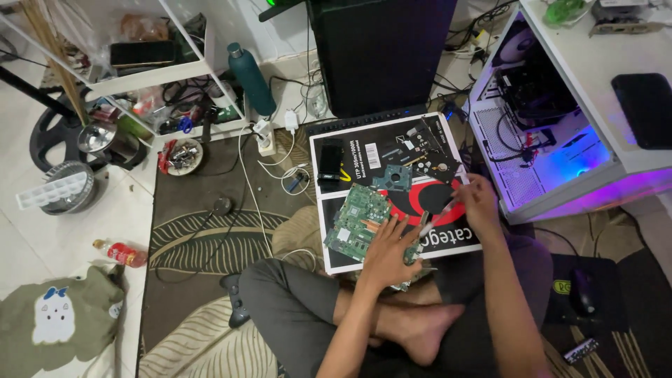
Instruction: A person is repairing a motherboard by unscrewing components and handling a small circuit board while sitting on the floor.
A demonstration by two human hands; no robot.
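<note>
Just below the middle of the frame, a green circuit board (358,222) lies flat on a black, white and red printed cardboard box (392,189) that rests on the patterned rug (203,238). The person sits cross-legged at the lower centre. The left hand (389,253) is spread palm-down with open fingers, pressing on the board's lower right corner. The right hand (479,201), right of centre, has its fingers closed around a thin rod-like tool (435,217), probably a small screwdriver, though the view is too small to be sure; its tip points down-left towards the board.

The board looks thin, stiff and light, flat on the whole but studded with small raised parts and copper-coloured strips, so it is likely fragile under bending or hard pressure. It is best held by its bare edges or corners, not by the components. The box under it is smooth and glossy, so the board may slide unless pinned.

A smaller grey-blue board (392,178) lies above it. An open white computer case (539,140), lit purple, stands at upper right, and a teal bottle (250,78) at upper centre-left.
</note>
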